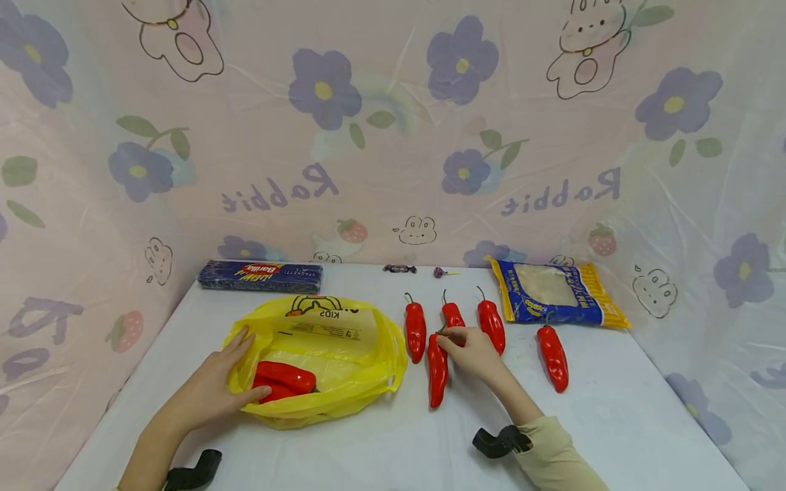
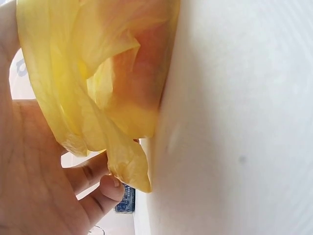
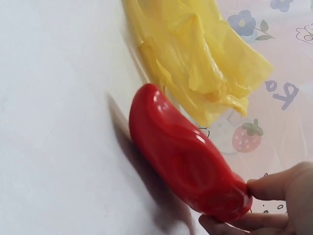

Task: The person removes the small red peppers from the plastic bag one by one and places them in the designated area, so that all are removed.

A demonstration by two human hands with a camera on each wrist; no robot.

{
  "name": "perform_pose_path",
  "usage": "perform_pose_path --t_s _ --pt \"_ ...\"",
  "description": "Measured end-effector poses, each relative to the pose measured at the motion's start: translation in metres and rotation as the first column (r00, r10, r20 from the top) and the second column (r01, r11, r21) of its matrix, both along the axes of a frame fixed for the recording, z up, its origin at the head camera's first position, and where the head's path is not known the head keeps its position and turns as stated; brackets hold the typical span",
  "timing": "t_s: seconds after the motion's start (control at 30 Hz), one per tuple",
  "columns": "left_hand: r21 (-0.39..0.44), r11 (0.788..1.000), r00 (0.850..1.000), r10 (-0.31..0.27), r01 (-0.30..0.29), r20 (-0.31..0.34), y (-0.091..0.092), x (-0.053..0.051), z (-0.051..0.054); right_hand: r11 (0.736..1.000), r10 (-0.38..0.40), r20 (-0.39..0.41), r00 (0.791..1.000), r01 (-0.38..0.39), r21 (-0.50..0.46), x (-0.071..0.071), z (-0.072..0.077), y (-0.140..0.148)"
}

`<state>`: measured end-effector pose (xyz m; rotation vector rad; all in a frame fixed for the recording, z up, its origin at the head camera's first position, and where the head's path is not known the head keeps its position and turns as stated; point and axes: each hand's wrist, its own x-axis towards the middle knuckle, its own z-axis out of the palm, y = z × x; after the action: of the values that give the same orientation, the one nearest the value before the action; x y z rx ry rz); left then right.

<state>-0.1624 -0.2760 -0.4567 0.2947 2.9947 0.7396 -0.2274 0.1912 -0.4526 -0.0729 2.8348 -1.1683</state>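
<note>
Pink curtain (image 1: 393,150): hung behind and round the sides, printed with purple flowers, strawberries and "Rabbit" in reversed letters.
White desk (image 1: 381,453): reaches back to the curtain and carries everything else I can see.
Yellow bag (image 1: 301,416): lies left of centre with its mouth gaping, and red peppers (image 1: 285,377) show inside near the left hand; how many, I can't be sure.
Blue pack (image 1: 546,294): at the back right, yellow at its ends, pale contents showing through a window.
Spaghetti (image 1: 260,277): a dark blue packet lying flat at the back left, behind the bag.
Left hand (image 1: 215,378): spread wide at the bag's left rim, thumb out over the near edge, fingers along the far side.
Right hand (image 1: 473,348): thumb and fingers pinched on the stem end of a pepper just right of the bag.
Held pepper (image 1: 437,382): slants with its tip towards the person; whether that tip meets the desk, I can't tell.
Loose peppers (image 1: 415,334): three near the right hand, a fourth well to the right, before the blue pack.
Wrapped sweet (image 1: 400,269): at the back, near the curtain.
Lollipop (image 1: 439,272): just right of the sweet, its stick yellow.
</note>
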Motion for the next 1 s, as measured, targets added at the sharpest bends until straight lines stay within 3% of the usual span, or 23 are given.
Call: perform_pose_path --t_s 0.3,0.63,1.0 --pt "-0.002 1.0 1.0 0.003 -0.003 0.012 0.001 0.0 0.0 0.998 -0.01 -0.037 0.999 0.013 0.061 0.004 -0.004 -0.006" --pt "-0.001 1.0 1.0 0.005 -0.005 0.007 0.0 0.0 -0.002 0.994 0.054 -0.079 0.995 -0.046 0.098 0.013 0.0 -0.009" --pt "0.003 1.0 1.0 0.001 -0.002 0.006 0.0 0.0 -0.002 0.995 -0.03 -0.119 0.993 0.04 0.09 0.015 -0.003 -0.019"
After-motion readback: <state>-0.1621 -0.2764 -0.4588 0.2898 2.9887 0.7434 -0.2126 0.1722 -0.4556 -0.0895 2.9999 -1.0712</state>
